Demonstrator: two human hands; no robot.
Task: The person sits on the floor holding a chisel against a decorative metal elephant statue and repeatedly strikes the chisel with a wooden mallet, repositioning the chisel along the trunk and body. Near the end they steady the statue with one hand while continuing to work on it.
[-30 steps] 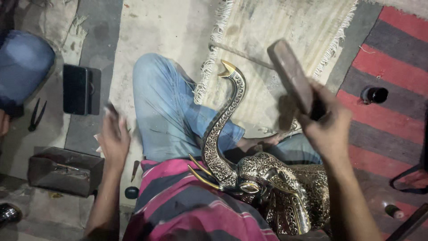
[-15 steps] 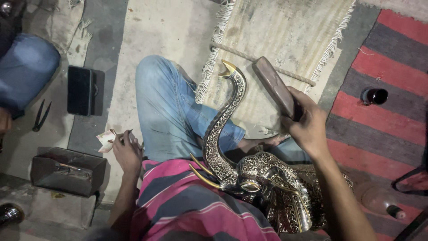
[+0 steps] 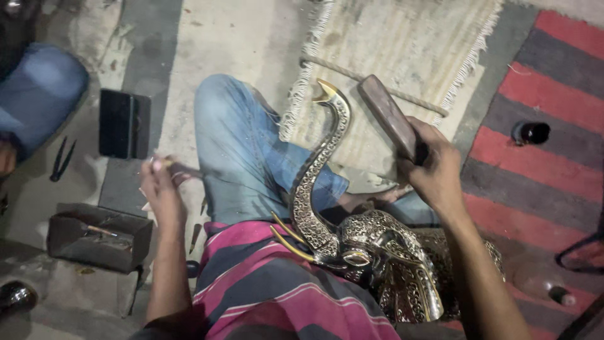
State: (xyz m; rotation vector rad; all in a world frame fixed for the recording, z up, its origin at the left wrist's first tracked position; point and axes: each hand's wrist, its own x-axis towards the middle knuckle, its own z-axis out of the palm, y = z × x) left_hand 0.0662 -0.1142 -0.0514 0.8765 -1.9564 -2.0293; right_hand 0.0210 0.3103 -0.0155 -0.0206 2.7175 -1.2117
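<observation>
- The floor (image 3: 245, 38) is grey and dusty.
- A pale rug (image 3: 402, 44) with a white fringe lies on it.
- A red and grey striped mat (image 3: 535, 164) lies beside the rug.
- The light is dim.

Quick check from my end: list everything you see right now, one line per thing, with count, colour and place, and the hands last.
Ornate metal elephant figure: one, silver and gold, in the lap, trunk raised.
Wooden mallet block: one, brown, in the right hand.
Small pointed tool: one, dark, in the left hand.
Dark flat box: one, black, floor left.
Open tool tray: one, dark, lower left.
Pliers: one, black, far left.
Fringed mat: one, beige, top centre.
Striped rug: one, red and grey, right.
Small jar: one, black, on the rug.
Left hand: gripping the tool.
Right hand: gripping the mallet.
</observation>
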